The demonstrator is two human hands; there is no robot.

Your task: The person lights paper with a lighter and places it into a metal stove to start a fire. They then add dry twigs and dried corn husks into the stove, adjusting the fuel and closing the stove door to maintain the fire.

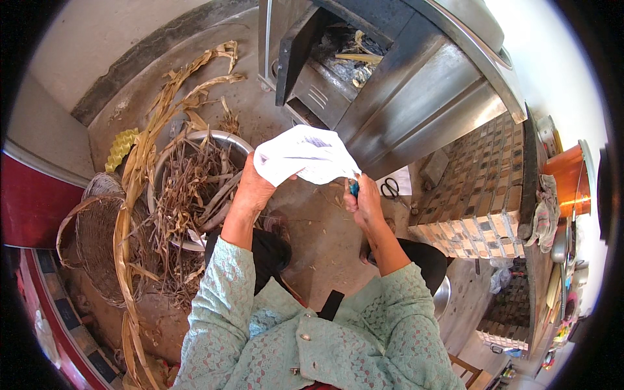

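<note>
My left hand (pixel 255 185) is closed on a crumpled white sheet (pixel 305 153), which looks like paper, holding its left side. In my right hand (pixel 367 203) is a small blue lighter (pixel 353 188), upright in the closed fingers. The lighter's top is at the sheet's lower right corner; I cannot make out a flame. Just beyond my hands stands a metal stove (pixel 409 91) with its door (pixel 302 55) swung open. Dry husks and stalks (pixel 359 58) lie inside the firebox.
On the left, a metal basin (pixel 244 144) holds dry twigs (pixel 195 185), with a wicker basket (pixel 104 227) beside it. A long dry corn stalk (pixel 123 221) stretches past them. Black-handled scissors (pixel 390 188) lie at right on white paper, near a brick counter (pixel 471 195).
</note>
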